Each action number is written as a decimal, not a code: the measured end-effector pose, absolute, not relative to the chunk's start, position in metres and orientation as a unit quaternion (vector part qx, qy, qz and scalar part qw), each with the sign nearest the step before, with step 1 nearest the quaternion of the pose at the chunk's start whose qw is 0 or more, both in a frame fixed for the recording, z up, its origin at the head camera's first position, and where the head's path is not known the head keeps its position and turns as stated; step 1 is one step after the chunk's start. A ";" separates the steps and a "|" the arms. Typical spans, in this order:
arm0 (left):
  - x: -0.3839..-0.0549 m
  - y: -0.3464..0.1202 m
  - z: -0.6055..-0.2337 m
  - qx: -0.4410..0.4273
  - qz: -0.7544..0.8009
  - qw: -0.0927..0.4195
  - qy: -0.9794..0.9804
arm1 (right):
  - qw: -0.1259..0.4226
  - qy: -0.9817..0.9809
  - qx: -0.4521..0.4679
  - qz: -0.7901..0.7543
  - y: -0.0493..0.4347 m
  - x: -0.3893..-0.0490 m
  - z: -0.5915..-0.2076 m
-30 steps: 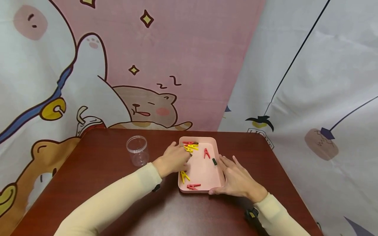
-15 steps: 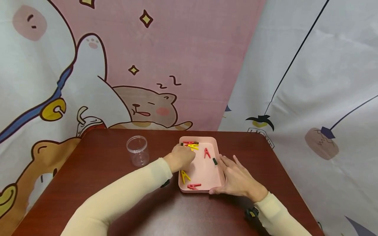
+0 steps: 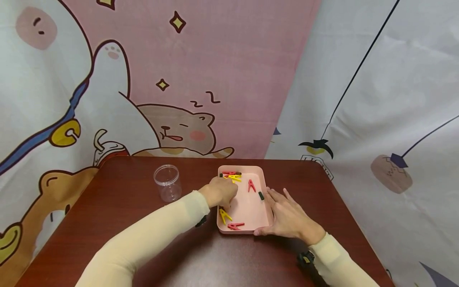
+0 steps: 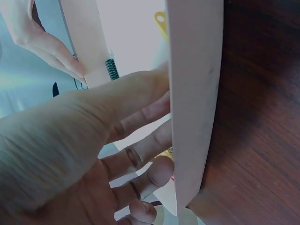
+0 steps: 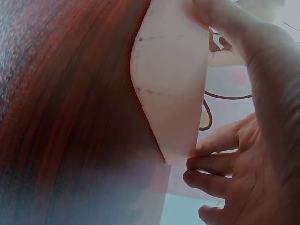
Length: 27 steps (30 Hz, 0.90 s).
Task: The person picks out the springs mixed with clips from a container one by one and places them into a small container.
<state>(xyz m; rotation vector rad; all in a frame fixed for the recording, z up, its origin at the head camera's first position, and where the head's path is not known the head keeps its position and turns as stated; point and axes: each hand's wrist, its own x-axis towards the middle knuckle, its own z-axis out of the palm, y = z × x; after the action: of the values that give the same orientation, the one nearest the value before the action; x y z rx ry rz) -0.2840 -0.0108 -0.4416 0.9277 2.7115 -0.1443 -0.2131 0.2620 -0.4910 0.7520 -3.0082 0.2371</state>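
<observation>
While the R hand, fingers straight & not gripping, rests on the R side of the pink tray, the L hand dips in at the L side; its fingertips are hidden, so can't tell if it's holding anything. A yellow clip & a red clip lie nr the tray's front. A clear jar stands on the tabletop, L of the tray.

Our reddish-brown wood-grained table
On it we see a transparent cylindrical jar and a shallow pink rectangular tray.
</observation>
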 end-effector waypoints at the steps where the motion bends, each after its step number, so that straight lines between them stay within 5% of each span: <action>1: -0.284 -0.011 -0.442 0.322 -0.044 0.137 0.936 | 0.015 -0.967 0.241 0.077 0.262 -0.213 -0.491; 27: -0.286 -0.015 -0.450 0.350 -0.001 0.097 0.932 | 0.014 -0.968 0.235 0.084 0.263 -0.211 -0.493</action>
<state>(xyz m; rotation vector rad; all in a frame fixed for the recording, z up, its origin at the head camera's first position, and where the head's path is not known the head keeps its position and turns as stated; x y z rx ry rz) -0.2865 -0.0151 -0.4499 1.0376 2.7596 -0.0040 -0.2112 0.2632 -0.4934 0.7331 -3.0149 0.2622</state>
